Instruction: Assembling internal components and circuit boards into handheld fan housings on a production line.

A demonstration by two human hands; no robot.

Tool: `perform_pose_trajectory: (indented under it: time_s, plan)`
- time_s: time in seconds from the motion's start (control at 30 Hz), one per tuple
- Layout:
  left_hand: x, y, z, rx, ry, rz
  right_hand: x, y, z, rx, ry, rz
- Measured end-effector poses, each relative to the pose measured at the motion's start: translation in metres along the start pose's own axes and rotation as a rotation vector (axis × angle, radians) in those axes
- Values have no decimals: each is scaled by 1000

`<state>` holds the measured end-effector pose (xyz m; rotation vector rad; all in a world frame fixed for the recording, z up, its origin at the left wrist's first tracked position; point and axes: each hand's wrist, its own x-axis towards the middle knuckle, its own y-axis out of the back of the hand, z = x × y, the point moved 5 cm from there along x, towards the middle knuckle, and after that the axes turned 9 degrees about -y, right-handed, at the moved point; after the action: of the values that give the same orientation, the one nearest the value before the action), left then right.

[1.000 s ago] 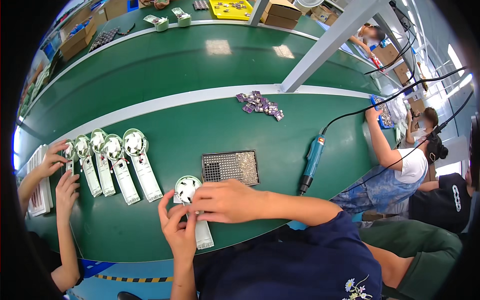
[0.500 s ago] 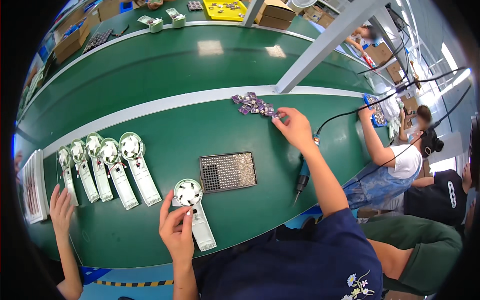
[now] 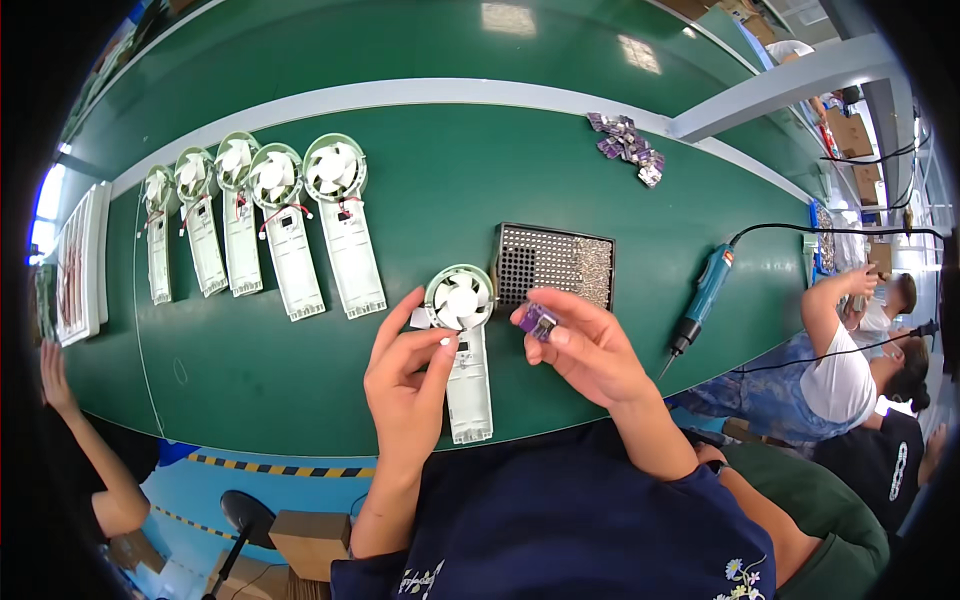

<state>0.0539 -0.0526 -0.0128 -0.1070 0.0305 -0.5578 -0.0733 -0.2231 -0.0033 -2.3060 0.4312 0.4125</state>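
Note:
Between the thumb and fingers of my right hand (image 3: 595,350) is a small purple circuit board (image 3: 538,321), held up above the table just right of a handheld fan (image 3: 470,395). This pale green fan body, with a round head and white blades, lies with its handle toward me. My left hand (image 3: 408,385) is at its left side, pinching a small white connector (image 3: 446,341) by the base of the fan head. Behind my right hand sits a black tray of screws (image 3: 530,236), partly hidden by the fingers.
Several similar fan bodies (image 3: 345,255) stand in a row at left. A pile of purple boards (image 3: 628,143) lies at the far rail. An electric screwdriver (image 3: 706,290) with a black cable is at right. Co-workers are at both sides; a person's hand (image 3: 58,380) shows at far left.
My right hand has come back from the pile of boards with one purple board, next to the fan. My left hand stays at the fan with the connector. The view has shifted.

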Motion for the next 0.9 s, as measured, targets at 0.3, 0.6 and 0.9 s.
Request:
perform_pose_trajectory:
  time_s: [0.3,0.6,0.9]
  plan:
    - [-3,3,-2,-27,78,-20,-5,-19,25,-637,289,209]
    - [-5,-3,-1,-38,91,22,2,-56,30,-1229,654,520]
    - [-4,0,-1,-30,111,19,-9,-55,-4,-1298,777,327]
